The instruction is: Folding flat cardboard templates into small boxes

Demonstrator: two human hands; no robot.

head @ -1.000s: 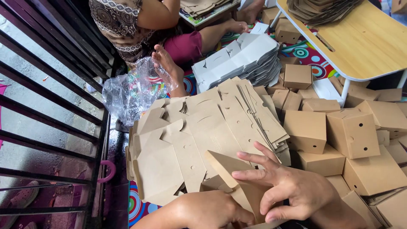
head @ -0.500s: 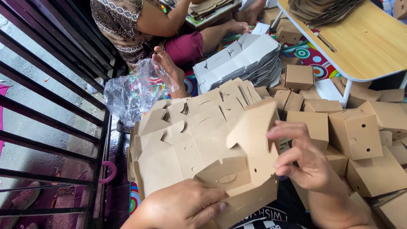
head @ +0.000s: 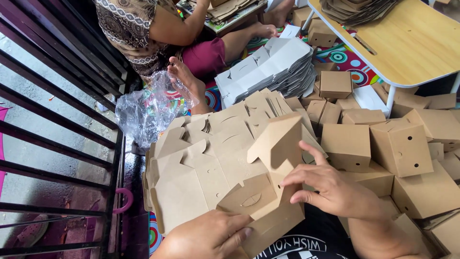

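A fanned stack of flat brown cardboard blanks (head: pixel 211 158) lies in front of the person; just beyond it sits a stack of flat white blanks (head: pixel 268 69); folded brown boxes (head: pixel 402 144) with small round holes pile up to the right, under a pale wooden table (head: pixel 421 43); a crumpled clear plastic bag (head: pixel 148 108) lies by the black railing (head: pixel 52 96). The half-folded brown box (head: pixel 268 187) is held above the fanned stack, one flap upright; the left hand (head: pixel 206 237) grips its lower edge; the right hand (head: pixel 335 192) pinches its right side.
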